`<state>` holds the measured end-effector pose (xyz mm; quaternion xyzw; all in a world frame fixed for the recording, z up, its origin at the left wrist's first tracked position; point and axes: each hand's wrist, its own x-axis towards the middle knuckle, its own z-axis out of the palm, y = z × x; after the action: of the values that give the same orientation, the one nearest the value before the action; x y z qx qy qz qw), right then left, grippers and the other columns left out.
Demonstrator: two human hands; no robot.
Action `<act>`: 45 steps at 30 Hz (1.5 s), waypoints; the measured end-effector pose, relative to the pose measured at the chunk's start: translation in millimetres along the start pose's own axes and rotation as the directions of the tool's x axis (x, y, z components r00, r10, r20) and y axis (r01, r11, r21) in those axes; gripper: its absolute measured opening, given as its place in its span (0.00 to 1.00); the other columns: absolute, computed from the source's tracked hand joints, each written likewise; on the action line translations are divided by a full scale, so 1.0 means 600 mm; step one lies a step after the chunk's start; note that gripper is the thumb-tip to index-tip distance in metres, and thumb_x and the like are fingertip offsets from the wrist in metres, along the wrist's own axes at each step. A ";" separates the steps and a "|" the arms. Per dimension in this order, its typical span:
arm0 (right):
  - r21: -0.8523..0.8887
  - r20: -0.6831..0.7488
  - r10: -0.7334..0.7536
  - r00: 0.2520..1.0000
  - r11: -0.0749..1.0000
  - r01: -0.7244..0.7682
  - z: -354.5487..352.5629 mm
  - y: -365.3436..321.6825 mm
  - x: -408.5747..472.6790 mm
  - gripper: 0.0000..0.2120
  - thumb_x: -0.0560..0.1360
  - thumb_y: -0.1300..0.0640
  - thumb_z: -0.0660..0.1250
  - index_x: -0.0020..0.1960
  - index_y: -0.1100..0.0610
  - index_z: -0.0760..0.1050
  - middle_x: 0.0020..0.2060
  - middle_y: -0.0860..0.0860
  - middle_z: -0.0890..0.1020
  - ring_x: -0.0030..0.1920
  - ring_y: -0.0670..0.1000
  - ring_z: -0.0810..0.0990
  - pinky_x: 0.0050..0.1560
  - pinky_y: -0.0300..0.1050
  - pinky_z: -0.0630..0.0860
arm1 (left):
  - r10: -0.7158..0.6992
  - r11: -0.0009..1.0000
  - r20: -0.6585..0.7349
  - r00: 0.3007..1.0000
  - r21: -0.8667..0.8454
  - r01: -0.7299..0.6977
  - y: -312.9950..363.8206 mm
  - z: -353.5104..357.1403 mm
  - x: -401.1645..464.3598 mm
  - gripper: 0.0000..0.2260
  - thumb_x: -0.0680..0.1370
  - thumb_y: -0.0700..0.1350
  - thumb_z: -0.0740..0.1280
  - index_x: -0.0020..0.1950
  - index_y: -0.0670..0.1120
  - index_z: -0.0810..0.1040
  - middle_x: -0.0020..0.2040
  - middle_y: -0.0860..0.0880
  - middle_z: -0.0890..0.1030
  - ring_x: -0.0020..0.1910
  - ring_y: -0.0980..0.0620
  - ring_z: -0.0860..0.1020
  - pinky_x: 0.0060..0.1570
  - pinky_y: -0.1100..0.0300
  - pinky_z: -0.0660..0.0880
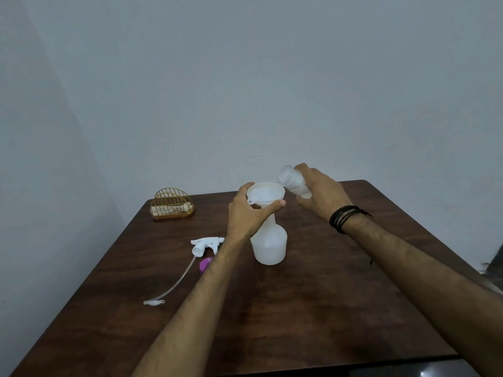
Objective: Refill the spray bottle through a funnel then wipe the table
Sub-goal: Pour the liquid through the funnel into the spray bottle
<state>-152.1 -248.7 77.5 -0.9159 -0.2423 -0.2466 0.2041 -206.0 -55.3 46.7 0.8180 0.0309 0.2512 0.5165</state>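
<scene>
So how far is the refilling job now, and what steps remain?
Done: the spray head is off and lies on the table, and the funnel sits in the spray bottle. In hand: the left hand steadies the funnel while the right hand tilts a clear bottle beside its rim; no stream is visible. Left: finish pouring, remove the funnel, refit the spray head, wipe the table.

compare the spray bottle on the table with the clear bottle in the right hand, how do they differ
The spray bottle stands upright on the table; the clear bottle is tilted in the air, mouth toward the funnel. The spray bottle is cloudy white and wider at its base; the clear bottle is see-through and looks smaller. The left hand holds the funnel at the spray bottle's neck; the right hand grips the clear bottle. Both are uncapped.
</scene>
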 end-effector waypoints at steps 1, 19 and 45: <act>-0.021 0.003 -0.012 1.000 1.000 0.012 -0.002 -0.001 0.002 0.20 0.73 0.55 0.67 0.62 0.51 0.66 0.46 0.52 0.76 0.42 0.56 0.77 0.41 0.51 0.76 | 0.002 1.000 -0.002 1.000 -0.003 -0.002 0.000 0.000 0.000 0.40 0.63 0.62 0.79 0.71 0.49 0.72 0.63 0.52 0.77 0.61 0.52 0.76 0.56 0.58 0.78; -0.327 0.041 -0.137 0.990 0.934 0.142 -0.029 -0.013 0.025 0.26 0.70 0.63 0.70 0.65 0.51 0.66 0.47 0.52 0.75 0.43 0.55 0.75 0.36 0.47 0.65 | -0.003 1.000 0.013 1.000 -0.001 0.003 0.004 -0.002 0.004 0.37 0.65 0.60 0.80 0.69 0.49 0.73 0.61 0.53 0.78 0.57 0.55 0.75 0.54 0.61 0.78; -0.380 -0.002 -0.191 0.982 0.908 0.176 -0.037 -0.006 0.035 0.28 0.70 0.70 0.66 0.65 0.50 0.67 0.46 0.52 0.75 0.43 0.55 0.75 0.36 0.46 0.65 | -0.015 1.000 0.029 0.999 0.010 0.014 -0.002 -0.001 0.007 0.40 0.64 0.62 0.79 0.71 0.49 0.72 0.65 0.51 0.78 0.62 0.51 0.76 0.59 0.54 0.79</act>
<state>-145.7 -249.4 107.5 -0.9061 -0.2714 -0.3245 0.0045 -202.5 -52.7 47.3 0.8237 0.0306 0.2355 0.5149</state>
